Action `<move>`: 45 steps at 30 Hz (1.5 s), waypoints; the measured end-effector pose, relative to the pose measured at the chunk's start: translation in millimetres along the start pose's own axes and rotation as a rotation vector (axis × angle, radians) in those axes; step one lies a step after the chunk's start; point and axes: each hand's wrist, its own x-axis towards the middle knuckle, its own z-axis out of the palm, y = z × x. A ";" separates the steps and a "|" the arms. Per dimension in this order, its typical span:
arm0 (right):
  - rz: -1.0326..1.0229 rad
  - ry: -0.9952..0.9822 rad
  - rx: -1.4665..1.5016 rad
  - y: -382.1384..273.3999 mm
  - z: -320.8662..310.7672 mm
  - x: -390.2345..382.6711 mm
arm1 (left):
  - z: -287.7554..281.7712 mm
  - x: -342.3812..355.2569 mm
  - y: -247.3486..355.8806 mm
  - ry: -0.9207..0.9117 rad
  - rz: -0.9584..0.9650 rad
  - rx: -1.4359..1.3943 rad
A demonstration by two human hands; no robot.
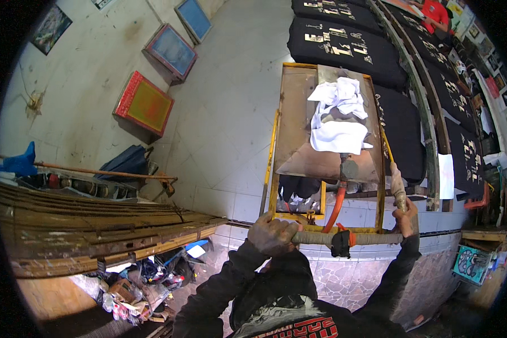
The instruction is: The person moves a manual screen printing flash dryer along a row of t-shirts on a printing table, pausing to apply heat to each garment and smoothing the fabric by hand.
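Observation:
A wheeled-cart-like yellow metal frame (274, 194) stands in front of me, with a brown flat panel (294, 121) on top. Crumpled white cloths (338, 135) lie on the panel. Across the near end runs a wrapped handlebar (315, 239), with a black band around its middle. My left hand (271, 234) is closed around the bar's left end. At the right corner, my right hand (405, 218) is closed on the lower end of a wrapped side handle (397, 186). An orange hose (336, 207) curves down from under the panel towards the bar.
Black printed shirts (346, 50) lie along long rails (419, 101) ahead and right. Framed screens (145, 105) lean on the left wall. At the near left are stacked boards (96, 231) and a heap of rubbish (141, 287). A person in red (434, 16) is at the far right.

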 end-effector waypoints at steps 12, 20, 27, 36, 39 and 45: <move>0.233 0.129 0.011 -39.8 60.8 -30.9 | -29.4 24.5 -111.2 0.007 0.324 -0.009; 0.312 0.210 0.112 -86.1 101.2 -36.6 | -39.5 19.8 -163.5 -0.147 0.430 -0.069; 0.546 0.173 0.031 -76.1 112.5 -55.4 | -38.3 37.8 -192.3 -0.135 0.469 -0.199; 0.578 0.440 0.138 -139.0 182.1 -74.0 | -79.7 94.2 -278.9 -0.420 0.615 -0.234; 0.608 0.511 0.112 -170.2 211.9 -73.9 | -87.4 120.8 -313.9 -0.425 0.721 -0.267; 0.752 0.662 0.199 -194.6 277.0 -84.2 | -83.5 153.1 -373.3 -0.328 0.827 -0.290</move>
